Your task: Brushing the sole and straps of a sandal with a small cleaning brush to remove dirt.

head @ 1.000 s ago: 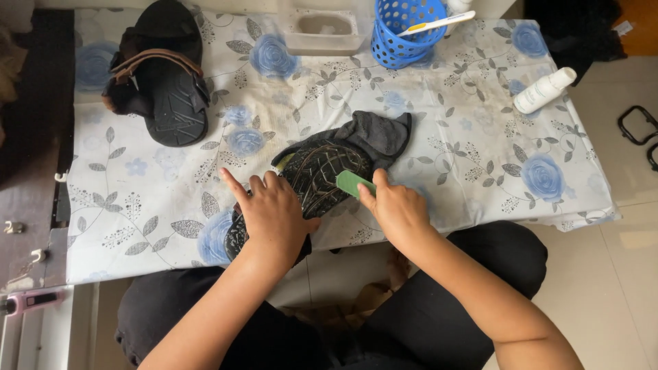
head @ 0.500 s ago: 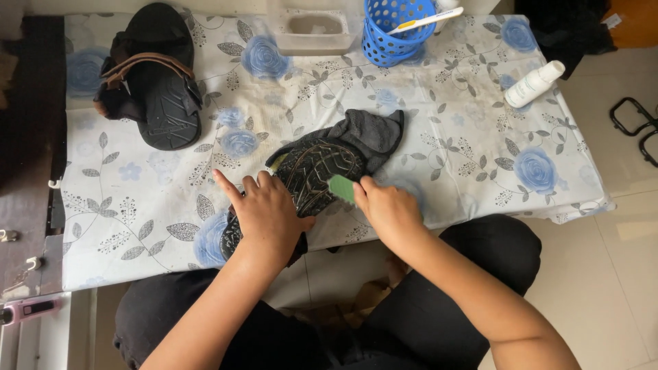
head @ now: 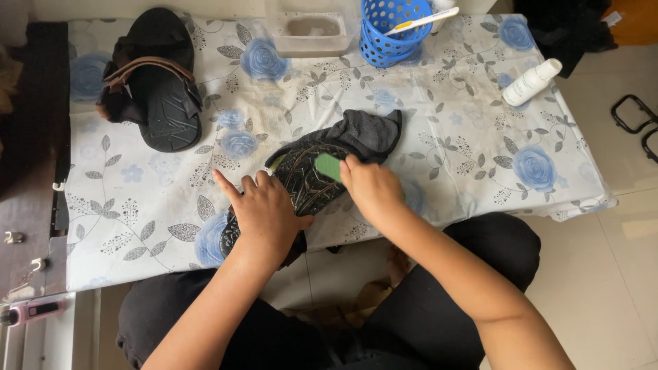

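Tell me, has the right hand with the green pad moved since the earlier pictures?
Yes. The right hand with the green pad has slid a little toward the sole's toe, nearer the grey cloth that lies under the sandal.

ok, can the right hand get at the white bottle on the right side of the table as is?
Probably yes, but not freely. The right hand is busy holding a green sponge against the sandal sole. The cloth between it and the white bottle lies bare, so nothing blocks the way.

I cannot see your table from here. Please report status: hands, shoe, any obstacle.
Left hand pressing down black sandal. Right hand holding green pad on sole. Grey cloth under sandal.
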